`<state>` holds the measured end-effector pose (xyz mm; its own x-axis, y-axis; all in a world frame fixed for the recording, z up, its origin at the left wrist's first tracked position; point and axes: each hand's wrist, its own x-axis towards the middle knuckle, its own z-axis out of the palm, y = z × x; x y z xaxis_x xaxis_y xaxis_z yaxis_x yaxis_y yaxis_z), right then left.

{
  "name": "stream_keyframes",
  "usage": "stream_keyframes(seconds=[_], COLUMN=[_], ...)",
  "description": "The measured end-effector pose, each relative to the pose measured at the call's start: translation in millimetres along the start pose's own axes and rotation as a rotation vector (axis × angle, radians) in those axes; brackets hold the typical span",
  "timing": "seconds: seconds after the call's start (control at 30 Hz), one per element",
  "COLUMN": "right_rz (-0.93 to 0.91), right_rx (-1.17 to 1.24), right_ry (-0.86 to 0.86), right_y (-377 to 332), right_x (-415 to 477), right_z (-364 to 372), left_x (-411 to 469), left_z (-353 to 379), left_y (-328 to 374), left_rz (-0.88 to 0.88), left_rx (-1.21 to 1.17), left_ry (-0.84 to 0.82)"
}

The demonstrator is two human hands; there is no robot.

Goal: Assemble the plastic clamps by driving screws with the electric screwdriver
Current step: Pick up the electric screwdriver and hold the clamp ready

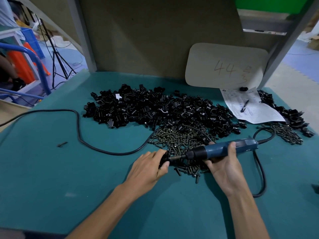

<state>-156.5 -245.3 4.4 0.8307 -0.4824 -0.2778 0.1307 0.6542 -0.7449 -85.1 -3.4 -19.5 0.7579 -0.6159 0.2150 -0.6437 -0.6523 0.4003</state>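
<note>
- Blue electric screwdriver (222, 150) was held level over the near side of the screw pile (181, 140), the right hand (224, 168) wrapped round its barrel, bit pointing left.
- Left hand (150, 167), at the pile's left edge, pinched a black clamp (163, 159) against the bit, probably to steady it against twisting.
- Loose clamp parts (155, 107) were heaped behind the pile, within reach.

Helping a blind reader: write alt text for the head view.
The right hand points a blue electric screwdriver at a black clamp gripped by the left hand, beside piles of screws and clamps on a green table.
</note>
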Motion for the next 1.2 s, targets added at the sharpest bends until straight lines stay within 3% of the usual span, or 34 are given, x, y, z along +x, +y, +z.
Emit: stream_keyframes(seconds=[0.2, 0.37, 0.53, 0.63, 0.73, 0.83, 0.87, 0.93, 1.0, 1.07, 1.2], right_rz=[0.012, -0.093, -0.325, -0.245, -0.174, -0.310, -0.401, -0.480, -0.385, -0.332, -0.343], right_rx=[0.022, -0.007, -0.929, -1.417, -1.664, -1.887, -1.917, -1.834, -1.791, -1.846, -1.815], right_ry=[-0.025, 0.083, 0.254, 0.332, 0.343, 0.397, 0.359, 0.120, -0.176, -0.334, -0.326], right_y=[-5.8, -41.3, -63.1, -63.9, -55.0, -46.5, -44.4, -37.6, -25.0, -13.2, -10.3], right_x=[-5.3, -1.3, -4.9, -12.4, -16.4, -27.9, -32.6, -41.4, -47.5, -48.0, -46.3], right_z=[4.3, -1.6, -29.2, -39.5, -40.8, -29.4, -22.8, -5.7, 6.3, 9.9, 5.3], left_x=[2.3, 3.6, 8.0, 13.7, 13.8, 12.1, 11.6, 10.3, 9.6, 8.2, 3.6], left_z=[-6.3, -22.4, -31.7, -37.3, -41.2, -39.9, -38.0, -32.5, -27.1, -25.8, -23.5], left_y=[1.5, -9.0, -8.0, -5.2, -7.1, -8.5, -8.5, -9.2, -10.7, -10.6, -10.9], left_rz=[-0.057, -0.228, -0.392, -0.565, -0.644, -0.608, -0.589, -0.555, -0.501, -0.421, -0.308], left_rx=[-0.148, -0.704, -0.883, -1.120, -1.364, -1.265, -1.191, -1.054, -0.937, -0.844, -0.638], left_ry=[-0.053, -0.134, -0.092, -0.024, -0.059, -0.083, -0.077, -0.048, -0.023, -0.001, 0.064])
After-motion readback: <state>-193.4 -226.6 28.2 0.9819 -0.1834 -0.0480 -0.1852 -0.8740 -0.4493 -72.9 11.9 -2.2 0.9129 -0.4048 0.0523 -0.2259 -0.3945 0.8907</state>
